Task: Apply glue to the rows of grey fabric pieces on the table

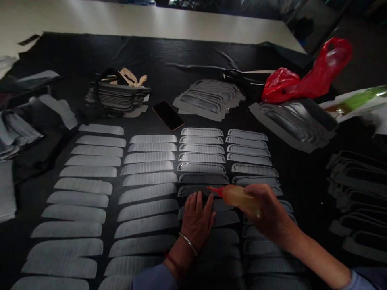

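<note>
My right hand is wrapped round a squeeze bottle of amber liquid, tilted with its red nozzle tip at a grey curved-edge piece in the third column. My left hand lies flat with fingers stretched on the lower edge of that piece and the one below it. A thin shiny line runs along the rims of several pieces higher in this column, such as the upper piece. Part of the fourth column is hidden behind my right hand and forearm.
Columns of flat grey pieces cover the black sheet. Beyond them lie a phone, a tied stack, a pile of grey pieces and a red plastic bag. Frame-shaped cutouts overlap at right.
</note>
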`<control>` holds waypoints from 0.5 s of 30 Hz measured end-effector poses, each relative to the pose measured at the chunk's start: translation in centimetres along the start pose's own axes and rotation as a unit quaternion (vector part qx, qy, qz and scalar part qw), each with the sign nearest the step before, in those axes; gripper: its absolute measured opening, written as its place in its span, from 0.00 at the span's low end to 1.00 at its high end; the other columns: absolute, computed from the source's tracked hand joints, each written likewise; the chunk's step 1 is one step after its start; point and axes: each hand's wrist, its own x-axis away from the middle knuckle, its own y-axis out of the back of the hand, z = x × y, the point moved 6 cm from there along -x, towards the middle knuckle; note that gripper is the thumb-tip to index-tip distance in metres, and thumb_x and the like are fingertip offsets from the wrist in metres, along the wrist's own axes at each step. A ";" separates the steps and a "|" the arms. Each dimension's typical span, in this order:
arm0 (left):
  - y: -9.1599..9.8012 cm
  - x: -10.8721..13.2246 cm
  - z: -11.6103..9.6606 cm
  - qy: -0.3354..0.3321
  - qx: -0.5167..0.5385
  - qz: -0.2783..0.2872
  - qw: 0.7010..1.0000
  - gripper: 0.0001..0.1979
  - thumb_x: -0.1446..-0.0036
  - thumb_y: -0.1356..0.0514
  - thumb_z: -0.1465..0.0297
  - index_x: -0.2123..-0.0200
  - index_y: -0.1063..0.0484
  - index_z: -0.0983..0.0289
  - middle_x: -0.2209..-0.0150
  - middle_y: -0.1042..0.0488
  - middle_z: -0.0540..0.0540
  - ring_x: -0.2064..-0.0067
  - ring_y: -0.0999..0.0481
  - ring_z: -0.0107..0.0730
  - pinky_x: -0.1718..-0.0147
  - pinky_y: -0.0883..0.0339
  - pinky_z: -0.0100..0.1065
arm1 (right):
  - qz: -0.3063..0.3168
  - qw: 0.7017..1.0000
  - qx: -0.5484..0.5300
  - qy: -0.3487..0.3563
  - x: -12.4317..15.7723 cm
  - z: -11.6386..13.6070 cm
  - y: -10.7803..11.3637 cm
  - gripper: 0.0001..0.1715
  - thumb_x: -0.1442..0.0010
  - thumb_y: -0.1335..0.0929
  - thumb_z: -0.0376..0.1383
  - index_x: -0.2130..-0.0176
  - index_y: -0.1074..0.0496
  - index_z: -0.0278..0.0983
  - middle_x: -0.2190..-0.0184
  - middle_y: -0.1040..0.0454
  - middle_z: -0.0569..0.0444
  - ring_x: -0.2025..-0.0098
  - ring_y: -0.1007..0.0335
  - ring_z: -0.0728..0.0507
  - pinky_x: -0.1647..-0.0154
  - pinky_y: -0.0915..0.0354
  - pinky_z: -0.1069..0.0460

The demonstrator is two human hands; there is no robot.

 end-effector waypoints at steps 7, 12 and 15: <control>0.0 -0.1 -0.2 -0.008 -0.008 0.001 1.000 0.21 0.44 0.43 0.65 0.46 0.35 0.61 0.50 0.37 0.64 0.47 0.38 0.50 0.51 0.38 0.49 | 0.002 0.999 0.010 -0.033 1.6 -1.3 1.6 0.25 0.50 0.32 0.30 0.54 0.42 0.41 0.61 0.35 0.50 0.62 0.33 0.41 0.64 0.32 0.46; -0.1 -0.1 -0.2 -0.008 -0.008 0.004 1.000 0.20 0.44 0.44 0.66 0.47 0.34 0.61 0.49 0.38 0.65 0.48 0.38 0.51 0.51 0.38 0.50 | -0.009 0.998 -0.009 -0.063 2.5 -2.1 2.6 0.25 0.49 0.33 0.30 0.53 0.41 0.45 0.61 0.34 0.51 0.61 0.32 0.41 0.62 0.31 0.45; -0.1 -0.2 -0.3 -0.011 -0.012 0.006 1.000 0.20 0.43 0.44 0.66 0.47 0.33 0.61 0.49 0.38 0.65 0.49 0.38 0.51 0.52 0.38 0.50 | -0.027 0.997 -0.007 -0.075 3.1 -2.5 3.2 0.22 0.49 0.32 0.34 0.54 0.40 0.45 0.62 0.34 0.52 0.62 0.32 0.41 0.64 0.31 0.46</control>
